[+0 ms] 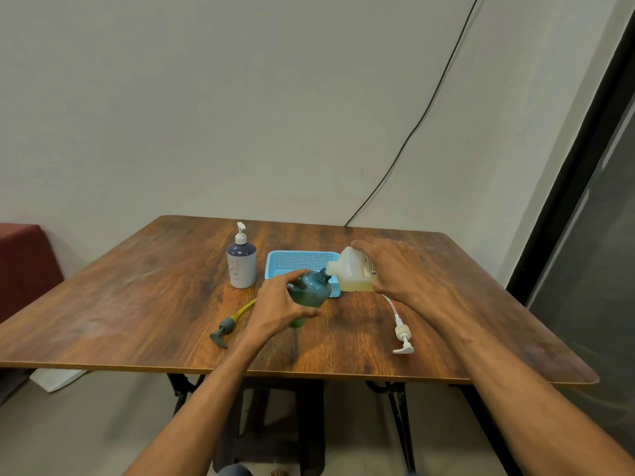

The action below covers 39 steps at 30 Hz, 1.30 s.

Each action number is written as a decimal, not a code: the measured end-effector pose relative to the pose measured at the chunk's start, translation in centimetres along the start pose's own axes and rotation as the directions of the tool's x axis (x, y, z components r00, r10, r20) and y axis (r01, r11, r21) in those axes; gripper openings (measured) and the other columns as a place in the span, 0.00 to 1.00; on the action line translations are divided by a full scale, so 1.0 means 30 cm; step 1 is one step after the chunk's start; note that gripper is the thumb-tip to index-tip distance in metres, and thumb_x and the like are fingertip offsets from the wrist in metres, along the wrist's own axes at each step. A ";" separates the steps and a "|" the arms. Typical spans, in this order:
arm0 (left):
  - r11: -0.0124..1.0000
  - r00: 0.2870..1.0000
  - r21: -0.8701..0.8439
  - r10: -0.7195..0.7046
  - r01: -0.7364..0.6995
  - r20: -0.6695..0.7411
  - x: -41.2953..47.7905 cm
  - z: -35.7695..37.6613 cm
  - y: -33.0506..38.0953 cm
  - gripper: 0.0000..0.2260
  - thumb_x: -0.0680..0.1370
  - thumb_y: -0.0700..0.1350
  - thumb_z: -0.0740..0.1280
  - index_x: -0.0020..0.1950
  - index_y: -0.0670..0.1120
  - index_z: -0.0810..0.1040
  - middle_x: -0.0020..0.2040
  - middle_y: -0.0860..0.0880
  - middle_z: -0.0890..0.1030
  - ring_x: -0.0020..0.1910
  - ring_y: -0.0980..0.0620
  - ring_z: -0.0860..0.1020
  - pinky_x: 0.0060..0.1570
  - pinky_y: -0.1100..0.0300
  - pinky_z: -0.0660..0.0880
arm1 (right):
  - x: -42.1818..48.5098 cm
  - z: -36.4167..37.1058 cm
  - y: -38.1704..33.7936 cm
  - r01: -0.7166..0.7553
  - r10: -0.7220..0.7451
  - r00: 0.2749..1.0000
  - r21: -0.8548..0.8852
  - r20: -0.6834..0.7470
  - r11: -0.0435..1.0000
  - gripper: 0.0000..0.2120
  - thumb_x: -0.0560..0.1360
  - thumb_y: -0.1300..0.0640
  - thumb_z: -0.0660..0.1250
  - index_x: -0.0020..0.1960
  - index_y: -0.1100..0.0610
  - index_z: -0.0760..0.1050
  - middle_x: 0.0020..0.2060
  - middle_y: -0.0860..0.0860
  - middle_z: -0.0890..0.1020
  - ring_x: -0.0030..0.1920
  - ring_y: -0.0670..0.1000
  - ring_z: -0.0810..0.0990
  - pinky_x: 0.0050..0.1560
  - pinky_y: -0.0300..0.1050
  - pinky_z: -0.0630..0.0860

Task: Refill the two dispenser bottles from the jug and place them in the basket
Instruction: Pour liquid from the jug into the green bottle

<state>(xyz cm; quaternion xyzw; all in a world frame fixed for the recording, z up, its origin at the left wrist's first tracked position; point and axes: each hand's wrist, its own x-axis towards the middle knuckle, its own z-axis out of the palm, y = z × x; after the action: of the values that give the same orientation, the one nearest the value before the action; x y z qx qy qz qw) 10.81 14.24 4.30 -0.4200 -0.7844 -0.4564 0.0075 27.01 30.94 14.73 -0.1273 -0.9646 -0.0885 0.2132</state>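
Head view. The left hand (pixel 278 304) grips the teal dispenser bottle (pixel 311 290), fingers and thumb curled round its body. The bottle leans to the right just in front of the blue basket (pixel 292 262), and its neck is open. The right hand (pixel 402 269) holds the translucent jug (pixel 350 269) from above. The jug is tipped leftward, pale yellow liquid pooled along its lower side, with its spout at the bottle's neck; contact between them cannot be told. A second dispenser bottle (pixel 241 266), white with a dark top and its pump fitted, stands upright left of the basket. Two loose pumps lie on the wooden counter (pixel 137 304): a grey pump (pixel 225 329) with a yellow tube near the left wrist, and a white pump (pixel 402 338) under the right forearm.
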 end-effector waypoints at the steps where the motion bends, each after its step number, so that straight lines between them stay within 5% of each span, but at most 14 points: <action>1: 1.000 1.000 0.000 0.000 0.000 0.000 0.000 -0.002 0.000 0.39 0.61 0.55 0.82 0.70 0.53 0.73 0.57 0.54 0.80 0.55 0.55 0.77 0.57 0.54 0.78 | 0.000 0.000 -0.001 -0.001 0.001 1.000 -0.005 -0.001 1.000 0.34 0.67 0.52 0.77 0.70 0.48 0.70 0.58 0.48 0.80 0.56 0.54 0.79 0.52 0.50 0.75; 39: 1.000 1.000 -0.006 -0.021 0.021 0.012 0.003 0.002 -0.003 0.39 0.63 0.53 0.82 0.71 0.53 0.71 0.62 0.50 0.79 0.58 0.54 0.77 0.58 0.56 0.77 | -0.005 -0.013 -0.008 -0.018 0.017 1.000 0.009 0.025 1.000 0.35 0.67 0.53 0.78 0.71 0.49 0.69 0.59 0.49 0.80 0.57 0.54 0.78 0.56 0.52 0.75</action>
<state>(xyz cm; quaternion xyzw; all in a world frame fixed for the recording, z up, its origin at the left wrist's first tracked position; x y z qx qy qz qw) 10.73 14.33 4.24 -0.4145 -0.7875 -0.4561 -0.0034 27.23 30.59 14.97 -0.1359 -0.9665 -0.0804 0.2023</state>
